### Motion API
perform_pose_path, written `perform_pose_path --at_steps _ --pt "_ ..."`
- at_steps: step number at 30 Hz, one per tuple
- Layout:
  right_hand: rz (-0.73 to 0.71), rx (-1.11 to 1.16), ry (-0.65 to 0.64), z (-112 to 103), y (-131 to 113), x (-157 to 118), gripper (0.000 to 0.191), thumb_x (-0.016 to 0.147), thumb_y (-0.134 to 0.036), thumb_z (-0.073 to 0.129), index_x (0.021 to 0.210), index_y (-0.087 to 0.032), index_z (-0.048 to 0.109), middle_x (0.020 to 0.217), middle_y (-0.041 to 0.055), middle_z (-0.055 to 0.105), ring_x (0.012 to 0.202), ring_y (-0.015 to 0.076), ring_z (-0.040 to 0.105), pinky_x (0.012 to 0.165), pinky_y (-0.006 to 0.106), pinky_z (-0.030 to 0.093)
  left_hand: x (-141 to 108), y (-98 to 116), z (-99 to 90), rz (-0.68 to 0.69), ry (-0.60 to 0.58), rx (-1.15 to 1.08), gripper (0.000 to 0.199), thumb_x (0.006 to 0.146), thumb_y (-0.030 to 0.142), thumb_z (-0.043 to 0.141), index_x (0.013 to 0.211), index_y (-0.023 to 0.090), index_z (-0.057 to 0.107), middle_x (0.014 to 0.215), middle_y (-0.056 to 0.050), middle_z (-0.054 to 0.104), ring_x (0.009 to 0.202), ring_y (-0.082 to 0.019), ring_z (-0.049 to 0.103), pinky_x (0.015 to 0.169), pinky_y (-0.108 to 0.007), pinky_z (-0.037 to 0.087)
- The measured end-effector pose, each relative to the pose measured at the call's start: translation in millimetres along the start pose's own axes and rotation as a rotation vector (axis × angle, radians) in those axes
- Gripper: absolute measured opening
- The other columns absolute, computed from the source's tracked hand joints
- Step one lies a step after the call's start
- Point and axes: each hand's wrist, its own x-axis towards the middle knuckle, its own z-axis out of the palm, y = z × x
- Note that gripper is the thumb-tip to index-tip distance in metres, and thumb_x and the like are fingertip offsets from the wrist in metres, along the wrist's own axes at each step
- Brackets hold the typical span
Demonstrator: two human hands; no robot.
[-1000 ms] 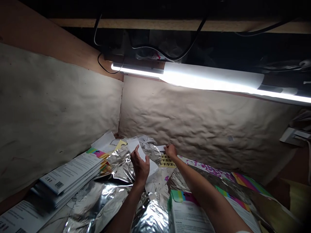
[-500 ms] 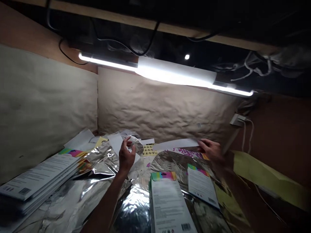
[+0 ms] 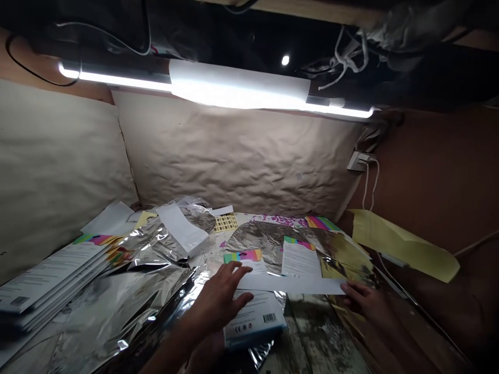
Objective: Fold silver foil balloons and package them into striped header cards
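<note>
Stack [image 3: 58, 267]: printed packets, far left.
Foil [image 3: 150, 246]: crumpled; bears a loose paper [image 3: 182, 228], which the left hand [image 3: 220, 293] was beside half a second ago and has now left.
Left hand: fingers and thumb parted at the left end of the strip [image 3: 294, 284]; contact cannot be told.
Packet [image 3: 255, 309]: beneath the strip's left part.
Strip: white, spanning between both hands; earlier farther off, now nearer, seemingly within reach of both.
Second packet [image 3: 301, 259]: just beyond the strip.
Right hand [image 3: 364, 300]: pinching the strip's right end, as before.
</note>
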Motion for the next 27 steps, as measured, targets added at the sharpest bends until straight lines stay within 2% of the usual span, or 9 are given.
perform_pose_path --at_steps 3,7,10,12,13,16,18,22,27 --pt "-0.013 -0.048 0.009 -8 6 7 0.037 0.049 -0.041 0.085 0.075 -0.017 0.073 0.062 0.0029 0.064 0.055 0.0174 0.059 0.052 0.029 0.052 -18 -8 25.8 -0.006 0.058 0.083 0.040 0.087 0.040 0.061 0.127 0.034 0.062 0.145 -0.008 0.049 0.134 -0.030 0.045 0.107 -0.051 0.043" --pt "-0.161 -0.155 0.042 -3 -3 26 0.050 0.051 -0.049 0.079 0.086 -0.015 0.069 0.070 0.0055 0.065 0.061 0.0206 0.061 0.059 0.033 0.054 -27 -15 43.4 0.041 -0.007 0.182 0.046 0.088 0.044 0.060 0.132 0.033 0.058 0.147 -0.008 0.048 0.139 -0.034 0.040 0.110 -0.061 0.036" --pt "-0.479 -0.320 0.313 12 -13 25 0.060 0.062 -0.057 0.069 0.104 -0.014 0.065 0.097 0.0125 0.066 0.073 0.0215 0.062 0.067 0.035 0.053 -30 -17 54.0 0.041 0.010 0.247 0.051 0.088 0.046 0.060 0.136 0.033 0.054 0.147 -0.008 0.048 0.137 -0.036 0.042 0.109 -0.062 0.036" --pt "-0.587 -0.440 0.388 33 -14 10 0.054 0.074 -0.062 0.059 0.101 -0.015 0.065 0.097 0.0132 0.067 0.074 0.0210 0.061 0.068 0.032 0.050 -32 -19 61.4 0.045 0.047 0.281 0.052 0.088 0.048 0.059 0.138 0.033 0.053 0.148 -0.009 0.047 0.137 -0.035 0.042 0.109 -0.061 0.036" --pt "-0.559 -0.479 0.315 46 -13 0 0.051 0.079 -0.064 0.054 0.094 -0.016 0.066 0.090 0.0119 0.068 0.071 0.0205 0.061 0.065 0.031 0.049 -34 -20 64.5 0.051 0.063 0.289 0.053 0.089 0.049 0.057 0.139 0.033 0.052 0.148 -0.008 0.047 0.137 -0.034 0.042 0.110 -0.060 0.036" --pt "-0.256 -0.551 -0.272 96 -7 -31 0.059 0.086 -0.070 0.042 0.073 -0.017 0.065 0.071 0.0072 0.068 0.050 0.0165 0.057 0.051 0.027 0.041 -38 -21 69.4 0.082 0.104 0.272 0.053 0.091 0.048 0.053 0.142 0.032 0.048 0.150 -0.008 0.045 0.139 -0.032 0.040 0.111 -0.057 0.037" --pt "-0.248 -0.636 -0.438 127 -4 -43 0.063 0.090 -0.068 0.035 0.062 -0.018 0.061 0.065 0.0067 0.067 0.050 0.0168 0.058 0.052 0.027 0.039 -40 -20 69.9 0.097 0.131 0.225 0.057 0.093 0.044 0.051 0.147 0.032 0.039 0.151 -0.006 0.043 0.141 -0.031 0.038 0.111 -0.055 0.038" --pt "-0.369 -0.725 -0.402 162 -3 -44 0.057 0.091 -0.062 0.042 0.054 -0.020 0.055 0.063 0.0086 0.065 0.064 0.0213 0.059 0.062 0.030 0.036 -45 -16 74.6 0.101 0.209 0.131 0.070 0.094 0.037 0.049 0.155 0.034 0.016 0.152 -0.005 0.042 0.144 -0.027 0.032 0.111 -0.050 0.041" --pt "-0.289 -0.639 -0.348 170 3 -37 0.048 0.086 -0.063 0.051 0.074 -0.017 0.063 0.088 0.0147 0.071 0.086 0.0291 0.064 0.074 0.035 0.042 -47 -23 86.3 0.098 0.180 0.157 0.059 0.096 0.038 0.047 0.151 0.026 0.029 0.156 -0.008 0.034 0.146 -0.027 0.026 0.112 -0.050 0.039"
